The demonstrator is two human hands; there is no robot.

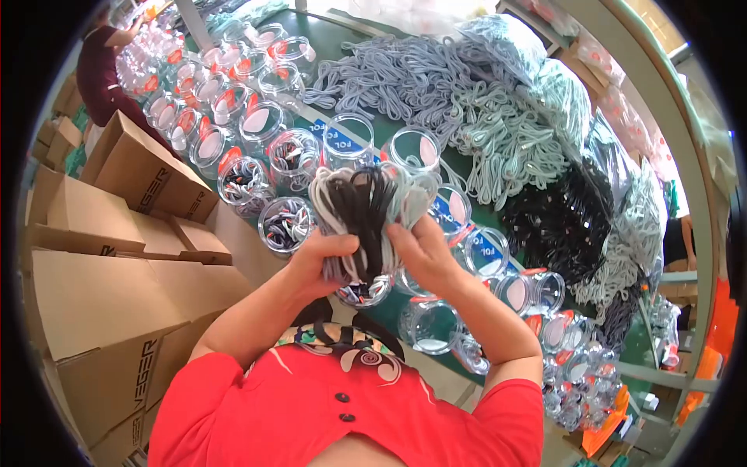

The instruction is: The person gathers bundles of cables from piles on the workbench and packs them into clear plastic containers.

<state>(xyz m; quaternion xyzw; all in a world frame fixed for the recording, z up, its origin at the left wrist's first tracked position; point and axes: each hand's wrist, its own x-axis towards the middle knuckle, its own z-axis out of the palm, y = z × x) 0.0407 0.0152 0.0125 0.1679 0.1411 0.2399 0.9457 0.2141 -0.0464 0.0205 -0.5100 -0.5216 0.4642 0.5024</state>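
A thick bundle of coiled cables (pixel 366 210), white, black and pale grey-green, is held up between my two hands over the table's near side. My left hand (pixel 319 257) grips it from the left, thumb across the front. On the right side, my right hand (pixel 424 253) is closed around the same bundle. Just below, a clear jar with cables in it (pixel 366 291) is partly covered by my hands. To the left stand more cable-filled jars (pixel 286 224). Behind the bundle are clear jars (pixel 348 138) with no cables showing inside.
Piles of grey-blue cables (pixel 405 78), pale green cables (pixel 506 148) and black cables (pixel 556 229) cover the table's far side. Many clear jars (pixel 545 342) line the near edge. Cardboard boxes (pixel 109 303) stand at left. Another person (pixel 101 70) is at the far left.
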